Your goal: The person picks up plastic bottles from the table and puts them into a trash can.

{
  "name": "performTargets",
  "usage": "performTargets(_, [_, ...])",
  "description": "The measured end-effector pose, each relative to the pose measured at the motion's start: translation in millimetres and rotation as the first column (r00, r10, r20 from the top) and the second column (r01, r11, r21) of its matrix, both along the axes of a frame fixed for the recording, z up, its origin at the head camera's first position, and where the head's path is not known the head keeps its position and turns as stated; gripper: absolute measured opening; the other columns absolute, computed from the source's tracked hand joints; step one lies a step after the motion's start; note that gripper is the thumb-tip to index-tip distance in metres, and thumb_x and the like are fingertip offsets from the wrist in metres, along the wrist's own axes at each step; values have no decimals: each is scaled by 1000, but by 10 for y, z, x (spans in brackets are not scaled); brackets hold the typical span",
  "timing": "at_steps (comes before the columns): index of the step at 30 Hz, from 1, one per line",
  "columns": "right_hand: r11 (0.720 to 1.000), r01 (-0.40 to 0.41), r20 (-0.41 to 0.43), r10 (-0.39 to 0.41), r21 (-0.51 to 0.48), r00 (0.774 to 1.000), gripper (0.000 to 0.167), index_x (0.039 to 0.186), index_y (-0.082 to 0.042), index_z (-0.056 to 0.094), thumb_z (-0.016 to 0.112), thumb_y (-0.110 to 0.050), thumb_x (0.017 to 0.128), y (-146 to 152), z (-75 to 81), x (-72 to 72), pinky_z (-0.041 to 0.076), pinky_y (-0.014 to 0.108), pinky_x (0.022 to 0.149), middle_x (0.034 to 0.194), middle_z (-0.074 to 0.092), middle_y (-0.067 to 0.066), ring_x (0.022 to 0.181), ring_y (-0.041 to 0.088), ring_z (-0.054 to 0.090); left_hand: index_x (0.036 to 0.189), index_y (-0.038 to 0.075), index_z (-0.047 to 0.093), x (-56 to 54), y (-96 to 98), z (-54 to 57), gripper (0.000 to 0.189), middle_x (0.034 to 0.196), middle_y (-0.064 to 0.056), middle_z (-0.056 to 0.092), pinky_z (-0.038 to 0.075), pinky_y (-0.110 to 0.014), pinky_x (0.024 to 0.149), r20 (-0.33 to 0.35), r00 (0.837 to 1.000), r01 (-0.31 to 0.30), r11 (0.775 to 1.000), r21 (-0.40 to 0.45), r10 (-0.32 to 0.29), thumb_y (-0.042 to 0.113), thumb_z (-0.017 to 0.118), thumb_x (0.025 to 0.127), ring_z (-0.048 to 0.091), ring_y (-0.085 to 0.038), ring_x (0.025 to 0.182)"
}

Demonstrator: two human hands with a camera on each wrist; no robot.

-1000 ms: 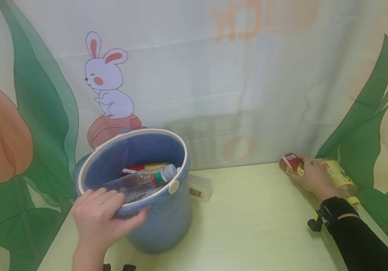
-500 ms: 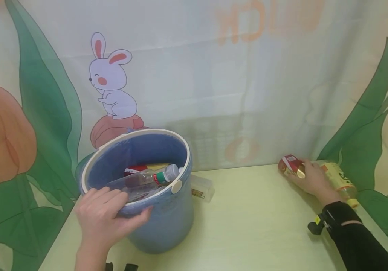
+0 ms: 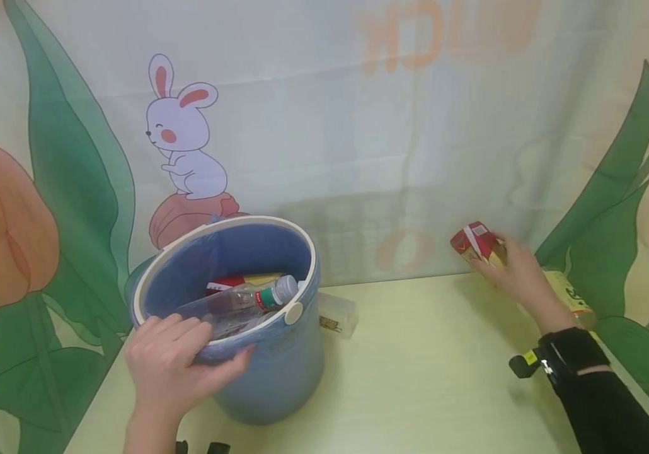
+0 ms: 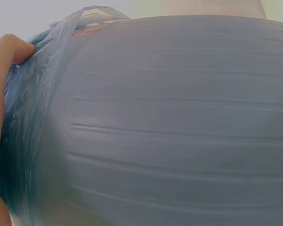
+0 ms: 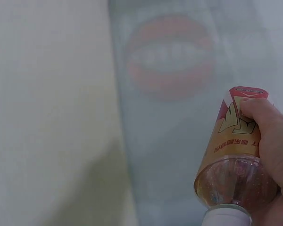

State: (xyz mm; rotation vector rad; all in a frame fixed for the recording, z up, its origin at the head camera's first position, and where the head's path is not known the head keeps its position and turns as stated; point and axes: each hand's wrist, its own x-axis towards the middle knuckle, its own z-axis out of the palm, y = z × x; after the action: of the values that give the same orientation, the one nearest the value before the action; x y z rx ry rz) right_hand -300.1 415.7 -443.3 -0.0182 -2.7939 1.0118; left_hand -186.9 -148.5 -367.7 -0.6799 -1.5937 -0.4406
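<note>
At the right, my right hand grips a plastic drink bottle by its red-and-gold label, above the table. Its white cap and clear shoulder show in the right wrist view. A yellow-labelled bottle lies behind that wrist, partly covered. At the left, my left hand holds the near rim of a blue bin, thumb outside and fingers over the edge. Inside the bin are a clear bottle with a green label and a red-and-yellow item. The bin's bottom is hidden.
A small clear plastic container lies on the table just right of the bin. Behind the table hangs a printed cloth with a rabbit and tulips. A thin plastic liner drapes over the bin's rim.
My right hand has lifted the red-and-gold drink bottle off the table, up and slightly left, away from the yellow-labelled bottle. The left hand keeps its hold on the bin rim.
</note>
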Motion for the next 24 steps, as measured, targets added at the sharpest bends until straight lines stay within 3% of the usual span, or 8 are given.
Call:
performTargets(6, [999,-35,-134,29,-42,991,96,168,0,27,76,-49,101,-332,462,72,39,77,112,164,41,32,146,53,44,60,18,27,-1,-7,0,60,57,7,21,11,-31,51,5,1000,-4,1000,-4,4,55,68,85,13,-14,53])
performTargets(14, [995,-80,-225,66,-51,972,96,170,-8,29,78,-50,98,-780,1018,182,47,70,108,164,43,24,144,46,46,60,18,27,1,-2,-3,60,57,7,21,11,-31,52,11,1000,-3,1000,-4,4,54,69,84,12,-13,53])
performTargets(19, [987,-130,-269,99,-99,958,92,169,-15,33,80,-48,97,-1079,1286,244,54,64,101,163,47,18,140,40,51,60,18,27,-2,0,-5,61,56,7,21,11,-31,51,12,1000,-3,1000,-4,3,54,69,84,13,-13,53])
performTargets(24, [960,-195,-307,128,-199,943,85,168,-20,35,79,-43,99,-1429,1443,253,55,61,102,164,47,11,142,33,49,59,17,28,-2,4,-1,60,55,7,22,11,-31,51,12,1000,3,1000,-6,-3,54,68,84,13,-13,52])
